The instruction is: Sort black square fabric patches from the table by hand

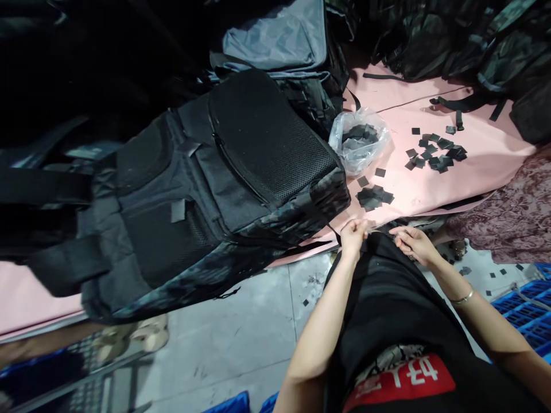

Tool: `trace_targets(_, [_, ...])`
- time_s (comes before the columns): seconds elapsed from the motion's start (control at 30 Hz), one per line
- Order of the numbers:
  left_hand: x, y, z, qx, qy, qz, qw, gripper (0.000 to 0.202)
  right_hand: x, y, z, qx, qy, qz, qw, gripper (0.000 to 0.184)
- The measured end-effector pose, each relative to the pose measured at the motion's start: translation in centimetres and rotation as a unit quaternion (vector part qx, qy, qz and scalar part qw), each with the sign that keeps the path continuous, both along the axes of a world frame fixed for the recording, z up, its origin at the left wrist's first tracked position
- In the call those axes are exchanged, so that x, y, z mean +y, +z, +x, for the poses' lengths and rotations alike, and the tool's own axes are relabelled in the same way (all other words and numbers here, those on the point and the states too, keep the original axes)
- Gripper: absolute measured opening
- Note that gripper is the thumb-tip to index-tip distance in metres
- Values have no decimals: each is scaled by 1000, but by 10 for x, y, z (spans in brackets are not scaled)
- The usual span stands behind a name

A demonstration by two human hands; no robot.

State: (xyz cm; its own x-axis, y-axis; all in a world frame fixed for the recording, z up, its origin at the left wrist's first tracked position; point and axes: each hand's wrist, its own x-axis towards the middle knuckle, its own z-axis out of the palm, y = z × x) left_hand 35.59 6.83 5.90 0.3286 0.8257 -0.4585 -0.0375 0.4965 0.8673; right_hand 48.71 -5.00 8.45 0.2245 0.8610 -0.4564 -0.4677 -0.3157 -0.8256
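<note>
A large black and dark camouflage backpack [215,183] lies on the pink table [430,189], overhanging its front edge. My left hand [353,234] is at the table edge, fingers pinched together on something small I cannot make out. My right hand [414,243] is just to the right, fingers curled down near a black strap or cloth at my waist. Between them runs the top of my black shirt [387,298]. Small black square patches [374,197] lie on the table just beyond my hands.
A clear plastic bag [359,140] of black squares sits behind the patches, and more squares [437,155] are scattered to the right. More backpacks [456,40] pile at the back. Blue crates [525,310] stand on the grey floor at right; sandalled feet [142,335] show at left.
</note>
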Motion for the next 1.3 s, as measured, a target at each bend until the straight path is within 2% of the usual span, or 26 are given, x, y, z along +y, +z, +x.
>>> trace_targets(0.1, [-30, 15, -18, -45, -103, -2, 994, 31, 2, 1, -8, -33, 86, 17, 996, 34])
trace_targets(0.13, [-38, 21, -22, -45, -120, 15, 992, 32, 3, 2, -11, -42, 120, 22, 992, 34])
trace_targets(0.2, [-46, 30, -28, -28, -123, 65, 990, 24, 4, 5, -17, -42, 173, 28, 984, 39])
trace_targets(0.27, [-48, 36, -32, -8, -99, 101, 990, 13, 5, 9, -19, -8, 198, 24, 980, 40])
trace_targets(0.33, [-46, 39, -38, -18, -58, 87, 994, 14, 5, 12, -19, 45, 195, 20, 979, 40])
trace_targets(0.4, [-45, 40, -45, -67, -12, 31, 997, 16, 5, 13, -16, 92, 161, 20, 982, 41])
trace_targets(0.5, [-46, 42, -60, -147, 35, -55, 987, 19, 5, 12, -10, 123, 109, 9, 986, 35])
trace_targets(0.57, [-50, 44, -69, -164, 41, -99, 981, 21, 5, 9, -8, 108, 101, 4, 989, 33])
trace_targets(0.67, [-56, 44, -74, -170, 15, -133, 976, 21, 6, 4, -10, 40, 106, 5, 994, 35])
trace_targets(0.73, [-60, 43, -70, -163, -7, -115, 980, 21, 6, 4, -14, -3, 125, -6, 992, 38])
trace_targets(0.87, [-61, 41, -54, -94, -60, -43, 993, 32, 5, 11, -20, -65, 169, -7, 983, 48])
trace_targets(0.97, [-58, 40, -43, -51, -106, 4, 993, 26, 4, 15, -19, -67, 204, 6, 977, 52])
trace_targets(1.03, [-54, 40, -36, -32, -128, 36, 991, 23, 3, 14, -17, -41, 204, 6, 978, 52])
trace_targets(1.1, [-45, 38, -24, -20, -121, 72, 990, 22, 2, 11, -13, -6, 149, 12, 989, 47])
trace_targets(1.17, [-29, 35, -8, -15, -79, 98, 992, 22, 0, 8, -9, 38, 64, 22, 997, 40])
trace_targets(1.23, [-8, 31, 10, -4, -32, 89, 996, 22, -3, 5, -3, 83, 5, 26, 996, 35])
trace_targets(1.3, [13, 25, 24, 21, -7, 57, 998, 22, -8, 2, 3, 113, -15, 20, 993, 37])
